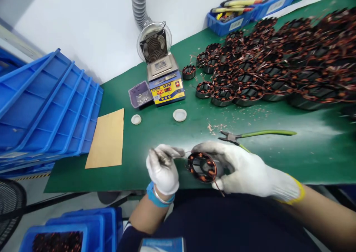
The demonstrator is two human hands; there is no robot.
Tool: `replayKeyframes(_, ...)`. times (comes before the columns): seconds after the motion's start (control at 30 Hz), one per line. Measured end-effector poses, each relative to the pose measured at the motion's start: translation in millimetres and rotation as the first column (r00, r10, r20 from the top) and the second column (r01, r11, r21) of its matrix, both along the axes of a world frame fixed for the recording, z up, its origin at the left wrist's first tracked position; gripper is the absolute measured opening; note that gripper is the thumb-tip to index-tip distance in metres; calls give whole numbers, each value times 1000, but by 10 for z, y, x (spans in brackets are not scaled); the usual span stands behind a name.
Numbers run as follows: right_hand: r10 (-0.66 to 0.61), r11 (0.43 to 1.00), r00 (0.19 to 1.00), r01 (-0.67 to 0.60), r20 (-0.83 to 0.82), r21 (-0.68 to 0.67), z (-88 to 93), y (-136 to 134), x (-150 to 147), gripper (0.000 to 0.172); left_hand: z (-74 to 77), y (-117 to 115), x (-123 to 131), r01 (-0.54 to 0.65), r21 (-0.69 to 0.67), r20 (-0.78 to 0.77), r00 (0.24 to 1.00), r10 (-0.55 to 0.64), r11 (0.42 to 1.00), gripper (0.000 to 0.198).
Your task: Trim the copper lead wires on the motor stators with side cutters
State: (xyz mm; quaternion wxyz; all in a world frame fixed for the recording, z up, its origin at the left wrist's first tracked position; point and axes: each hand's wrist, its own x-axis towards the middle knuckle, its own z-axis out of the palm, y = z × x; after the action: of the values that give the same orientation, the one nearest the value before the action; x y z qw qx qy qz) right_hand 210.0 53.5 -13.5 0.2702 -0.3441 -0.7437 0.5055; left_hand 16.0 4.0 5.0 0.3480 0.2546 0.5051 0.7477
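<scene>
My right hand [239,168], in a white knit glove with a yellow cuff, grips a copper-wound motor stator [202,167] by its right side. The stator is a ring with dark inner teeth and copper coils, held tilted above the bench's front edge. One copper lead hangs from its lower right. At its upper left, my gloved left hand [163,166] has thumb and fingertips pinched at a thin wire lead [188,152]; the grip itself is small and partly hidden. Just beyond my right hand lie cutting pliers [257,134] with green handles.
Many stators [247,92] crowd the bench's right side. A yellow-and-blue solder pot [167,88] stands at the back under a duct, beside a purple tray [140,95]. Two white lids [179,115], tan cardboard [107,138], copper scraps [215,127] and stacked blue crates [50,103] are around.
</scene>
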Motion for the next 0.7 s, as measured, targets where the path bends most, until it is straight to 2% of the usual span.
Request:
replayKeyframes(0.07, -19, 996, 999, 15, 40, 84, 6, -6, 12, 65, 25, 9, -113, -71, 31, -25, 997, 72, 997, 67)
replayKeyframes(0.1, -20, 995, 999, 14, 51, 103, 4, -10, 9, 66, 36, 23, -167, -47, -10, -63, 997, 46, 999, 62)
replayKeyframes(0.17, -27, 992, 998, 19, 61, 122, -6, -17, -8, 66, 46, 44, -245, 87, -159, -139, 984, -110, 983, 53)
replayKeyframes(0.23, -44, 989, 997, 34, 69, 144, -22, -20, -20, 64, 39, 33, -266, 254, -343, -189, 924, -331, 904, 43)
replayKeyframes(0.3, -74, 985, 994, 60, 82, 159, -48, -16, -10, 61, 17, -14, -240, 318, -444, -216, 869, -444, 838, 40)
replayKeyframes(0.37, -104, 985, 989, 87, 106, 151, -83, -5, 26, 62, -10, -74, -193, 305, -469, -232, 863, -448, 829, 48)
replayKeyframes(0.43, -116, 984, 985, 97, 124, 148, -118, 8, 69, 65, -31, -112, -151, 254, -446, -221, 898, -380, 859, 51)
replayKeyframes(0.6, -60, 975, 991, 33, 118, 218, -145, 2, 94, 68, -14, -31, -151, 280, -420, -151, 916, -371, 863, 35)
replayKeyframes(0.7, -61, 970, 993, 36, 98, 239, -134, -17, 76, 66, -7, 20, -203, 276, -422, -131, 924, -359, 864, 35)
